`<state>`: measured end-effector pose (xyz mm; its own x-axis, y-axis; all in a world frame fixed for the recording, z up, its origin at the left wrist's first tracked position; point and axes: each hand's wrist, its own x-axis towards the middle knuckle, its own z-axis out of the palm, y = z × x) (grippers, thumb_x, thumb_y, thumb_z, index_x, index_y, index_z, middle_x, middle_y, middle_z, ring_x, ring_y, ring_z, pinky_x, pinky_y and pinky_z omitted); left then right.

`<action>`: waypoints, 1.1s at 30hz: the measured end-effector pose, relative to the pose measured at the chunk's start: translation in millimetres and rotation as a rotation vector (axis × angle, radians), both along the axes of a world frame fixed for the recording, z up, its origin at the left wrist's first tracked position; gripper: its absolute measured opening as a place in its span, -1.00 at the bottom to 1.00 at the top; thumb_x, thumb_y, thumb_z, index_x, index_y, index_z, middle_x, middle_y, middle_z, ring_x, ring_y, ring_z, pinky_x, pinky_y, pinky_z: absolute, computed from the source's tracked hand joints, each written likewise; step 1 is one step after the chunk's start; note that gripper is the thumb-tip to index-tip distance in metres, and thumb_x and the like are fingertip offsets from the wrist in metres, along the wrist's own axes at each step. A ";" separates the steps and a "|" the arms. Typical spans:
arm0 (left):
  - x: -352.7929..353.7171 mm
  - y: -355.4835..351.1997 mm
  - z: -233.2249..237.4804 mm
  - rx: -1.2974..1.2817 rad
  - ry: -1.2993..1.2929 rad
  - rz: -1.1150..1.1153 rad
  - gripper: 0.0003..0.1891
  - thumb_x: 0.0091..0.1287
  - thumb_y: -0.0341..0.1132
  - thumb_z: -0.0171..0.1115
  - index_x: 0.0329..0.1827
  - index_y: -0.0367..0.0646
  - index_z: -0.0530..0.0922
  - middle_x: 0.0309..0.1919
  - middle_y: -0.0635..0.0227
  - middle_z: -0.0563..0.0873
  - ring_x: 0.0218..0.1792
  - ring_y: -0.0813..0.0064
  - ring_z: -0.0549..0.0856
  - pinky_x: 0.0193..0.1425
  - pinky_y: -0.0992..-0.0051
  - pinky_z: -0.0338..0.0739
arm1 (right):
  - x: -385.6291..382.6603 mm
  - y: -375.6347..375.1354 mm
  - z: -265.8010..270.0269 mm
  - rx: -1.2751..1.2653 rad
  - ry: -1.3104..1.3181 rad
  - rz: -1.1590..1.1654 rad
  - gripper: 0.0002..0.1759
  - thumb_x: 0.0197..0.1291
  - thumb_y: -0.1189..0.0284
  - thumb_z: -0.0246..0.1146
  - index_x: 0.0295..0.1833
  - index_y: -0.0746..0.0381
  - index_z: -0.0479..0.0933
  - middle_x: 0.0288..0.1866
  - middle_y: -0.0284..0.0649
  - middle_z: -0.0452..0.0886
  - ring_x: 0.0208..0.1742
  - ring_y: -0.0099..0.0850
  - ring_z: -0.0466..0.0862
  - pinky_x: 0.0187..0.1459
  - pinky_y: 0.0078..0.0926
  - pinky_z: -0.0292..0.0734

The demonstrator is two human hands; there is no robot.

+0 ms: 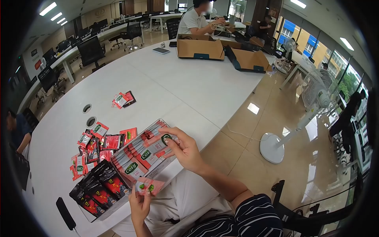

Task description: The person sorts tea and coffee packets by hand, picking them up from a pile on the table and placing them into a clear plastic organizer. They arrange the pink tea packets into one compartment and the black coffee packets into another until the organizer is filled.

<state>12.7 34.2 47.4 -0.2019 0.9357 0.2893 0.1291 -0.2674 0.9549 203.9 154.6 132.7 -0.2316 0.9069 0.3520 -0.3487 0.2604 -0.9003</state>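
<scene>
Between the thumb and fingers of my left hand [140, 205] is a pink sachet [151, 186] with a green picture, at the table's near edge. My right hand [182, 148] is over the right end of a clear box [140, 152] filled with rows of pink Cozy sachets, its fingers pinched on a Cozy sachet [164, 141] there. Left of that box stands a box of black and red packets [103, 189]. Behind the boxes lies a loose pile of pink and black sachets [92, 146].
A small group of sachets [121, 99] lies farther back on the white table [166, 87]. Open cardboard boxes [200, 48] and a phone [161, 50] are at the far end, where a person sits. A black device [65, 213] is at lower left, a fan [272, 148] at right.
</scene>
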 end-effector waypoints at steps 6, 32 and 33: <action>-0.6 2.7 1.3 -0.007 0.126 -0.074 -0.67 0.22 -0.54 0.25 0.03 -0.44 0.44 -0.40 0.17 0.75 -0.44 0.53 0.73 -0.41 0.60 0.55 | 8.9 21.2 0.0 0.410 -0.462 0.086 -0.69 0.26 0.60 0.15 0.12 0.21 0.53 -0.19 -0.28 0.59 -0.05 -0.48 0.60 -0.16 -0.52 0.65; -9.0 4.3 19.5 0.132 0.339 -0.243 -0.77 0.17 -0.38 0.38 -0.14 -0.26 0.64 -0.37 0.19 0.73 -0.44 0.37 0.72 -0.36 0.47 0.59 | -32.7 39.6 13.5 1.197 -1.266 0.044 -0.65 -0.19 0.34 0.42 -0.27 0.16 0.47 -0.36 -0.33 0.50 -0.22 -0.31 0.54 -0.25 -0.32 0.45; -9.1 3.8 17.7 0.142 0.330 -0.248 -0.77 0.18 -0.38 0.36 -0.13 -0.25 0.64 -0.38 0.20 0.73 -0.43 0.36 0.73 -0.34 0.46 0.59 | -35.7 35.8 14.3 1.216 -1.287 0.041 -0.63 -0.22 0.36 0.43 -0.25 0.15 0.48 -0.34 -0.34 0.50 -0.20 -0.32 0.54 -0.24 -0.34 0.47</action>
